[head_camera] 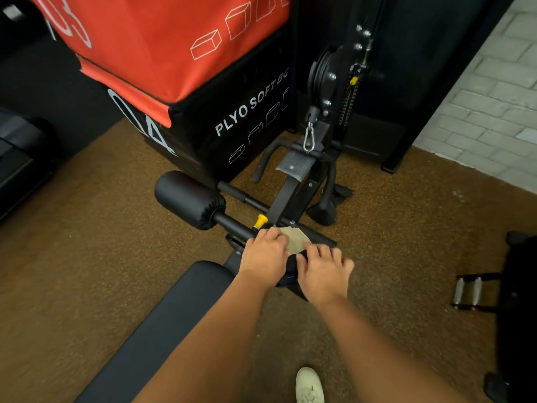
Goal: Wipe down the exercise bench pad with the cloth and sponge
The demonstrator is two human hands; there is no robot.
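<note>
The black bench pad (174, 309) runs from the lower left toward the middle of the head view. At its far end sits a right roller pad (290, 274), mostly hidden under my hands. A beige cloth (295, 239) lies on top of that roller. My left hand (266, 257) presses on the cloth's left edge, fingers curled over it. My right hand (324, 273) rests just right of the cloth, fingertips touching its near edge and the roller. No sponge is visible.
A left roller pad (189, 199) and a yellow adjustment knob (260, 221) lie beyond my hands. A red and black plyo box (203, 82) stands behind, next to a cable machine (334, 82). A handle attachment (467, 292) lies at right; my shoe (309, 385) is below.
</note>
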